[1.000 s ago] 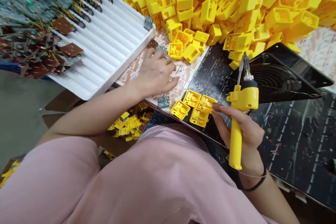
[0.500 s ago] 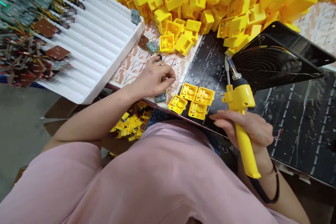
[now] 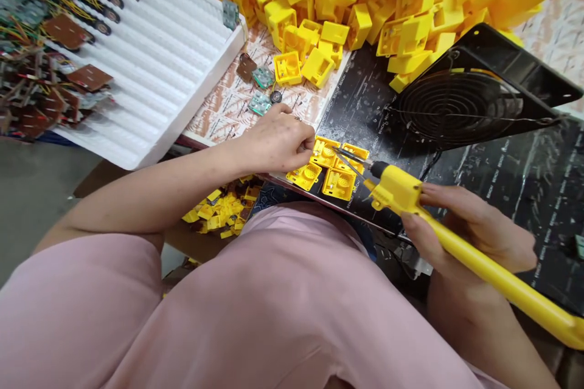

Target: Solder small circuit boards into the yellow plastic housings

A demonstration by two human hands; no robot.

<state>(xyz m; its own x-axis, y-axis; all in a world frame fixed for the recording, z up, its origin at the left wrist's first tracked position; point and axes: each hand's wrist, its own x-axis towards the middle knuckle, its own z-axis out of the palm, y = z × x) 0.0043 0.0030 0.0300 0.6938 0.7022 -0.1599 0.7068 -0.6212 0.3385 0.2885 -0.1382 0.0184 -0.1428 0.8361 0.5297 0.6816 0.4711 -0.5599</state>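
Soldering iron [image 3: 396, 189] sits in the right hand [image 3: 474, 231] (left hand [image 3: 274, 143] beside yellow housings [image 3: 331, 167]).

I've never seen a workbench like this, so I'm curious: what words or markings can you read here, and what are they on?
"BENCH": printed in white, over and over, on the black mat.
Tiny markings on the green circuit board: too small to read.
The yellow soldering iron: no readable text.
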